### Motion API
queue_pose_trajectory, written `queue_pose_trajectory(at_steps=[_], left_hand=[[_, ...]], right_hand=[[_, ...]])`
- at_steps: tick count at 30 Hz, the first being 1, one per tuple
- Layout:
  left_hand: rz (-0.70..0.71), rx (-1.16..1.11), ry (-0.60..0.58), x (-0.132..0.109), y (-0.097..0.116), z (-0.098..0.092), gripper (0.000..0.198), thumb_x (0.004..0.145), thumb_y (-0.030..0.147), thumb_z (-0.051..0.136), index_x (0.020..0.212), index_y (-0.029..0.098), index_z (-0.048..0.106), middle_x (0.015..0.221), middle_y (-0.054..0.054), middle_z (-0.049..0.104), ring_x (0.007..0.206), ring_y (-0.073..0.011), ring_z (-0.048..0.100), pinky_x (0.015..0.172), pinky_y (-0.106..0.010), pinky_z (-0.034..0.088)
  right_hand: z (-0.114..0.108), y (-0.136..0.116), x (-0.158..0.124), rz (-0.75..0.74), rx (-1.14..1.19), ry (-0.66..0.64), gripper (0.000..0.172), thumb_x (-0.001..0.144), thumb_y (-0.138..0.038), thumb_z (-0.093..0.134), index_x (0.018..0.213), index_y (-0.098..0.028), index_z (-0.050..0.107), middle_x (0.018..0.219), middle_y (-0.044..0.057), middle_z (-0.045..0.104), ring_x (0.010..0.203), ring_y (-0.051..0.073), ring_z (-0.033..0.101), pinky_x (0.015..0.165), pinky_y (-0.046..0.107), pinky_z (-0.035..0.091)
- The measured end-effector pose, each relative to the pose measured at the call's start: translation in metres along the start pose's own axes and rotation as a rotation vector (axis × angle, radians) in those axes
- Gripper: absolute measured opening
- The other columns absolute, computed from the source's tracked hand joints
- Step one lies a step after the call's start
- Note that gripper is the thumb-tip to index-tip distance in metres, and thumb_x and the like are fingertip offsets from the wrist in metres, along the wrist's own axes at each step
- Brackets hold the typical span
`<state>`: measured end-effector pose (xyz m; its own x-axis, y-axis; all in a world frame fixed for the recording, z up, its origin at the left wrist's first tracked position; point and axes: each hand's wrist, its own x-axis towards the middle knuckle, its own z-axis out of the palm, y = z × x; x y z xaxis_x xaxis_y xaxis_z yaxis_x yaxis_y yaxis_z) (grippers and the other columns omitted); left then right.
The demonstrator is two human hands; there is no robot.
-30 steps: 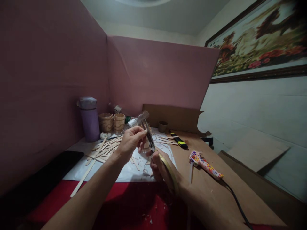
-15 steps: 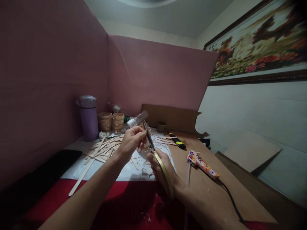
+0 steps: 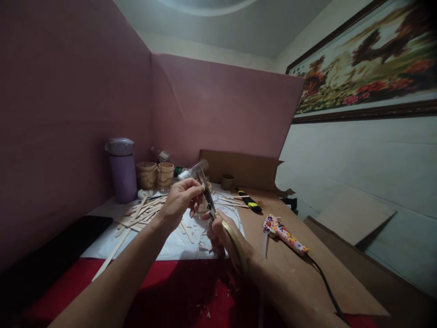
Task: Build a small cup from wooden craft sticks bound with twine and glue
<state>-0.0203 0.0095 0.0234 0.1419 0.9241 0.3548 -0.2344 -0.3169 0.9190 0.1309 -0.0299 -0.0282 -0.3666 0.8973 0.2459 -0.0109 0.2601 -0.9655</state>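
My right hand is wrapped round the gold handles of a pair of scissors, whose blades are spread apart and point up and away. My left hand is closed in a pinch beside the blades. Between its fingertips a small pale piece shows, touching or nearly touching the blades; most of it is hidden. Below the hands, wood scraps lie scattered on a white sheet. A pile of flat wooden craft sticks lies to the left of my left hand.
A purple tumbler and two carved-looking cups stand at the back left. Behind my hands lies a clear plastic bottle. To the right are a black-and-yellow utility knife and a flower-patterned glue gun with its cord.
The scissor blades have spread wider apart, and the fingers of my right hand have moved with the handles. My left hand still pinches near the blades. The whole view has shifted slightly.
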Motion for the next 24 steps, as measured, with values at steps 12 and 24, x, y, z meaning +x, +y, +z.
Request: queue_pose_trajectory(at_steps=[12, 24], left_hand=[[-0.037, 0.035, -0.094, -0.001, 0.009, -0.005, 0.024, 0.072, 0.028, 0.070, 0.062, 0.016, 0.051, 0.050, 0.003, 0.054, 0.035, -0.0061, 0.043, 0.029, -0.015, 0.030], [-0.042, 0.052, -0.086, 0.000, 0.006, -0.004, 0.023, 0.070, 0.029, 0.070, 0.062, 0.016, 0.053, 0.048, 0.004, 0.053, 0.034, -0.0057, 0.042, 0.028, -0.015, 0.027]], right_hand=[[0.001, 0.007, 0.000, 0.042, 0.135, -0.054, 0.080, 0.062, -0.093, 0.045, 0.097, -0.021, 0.046, 0.056, -0.012, 0.032, 0.039, 0.004, 0.025, 0.037, 0.018, 0.021], [0.001, 0.010, 0.002, -0.040, -0.042, 0.052, 0.067, 0.069, -0.086, 0.051, 0.083, -0.020, 0.049, 0.054, -0.009, 0.033, 0.044, 0.006, 0.026, 0.040, 0.021, 0.021]])
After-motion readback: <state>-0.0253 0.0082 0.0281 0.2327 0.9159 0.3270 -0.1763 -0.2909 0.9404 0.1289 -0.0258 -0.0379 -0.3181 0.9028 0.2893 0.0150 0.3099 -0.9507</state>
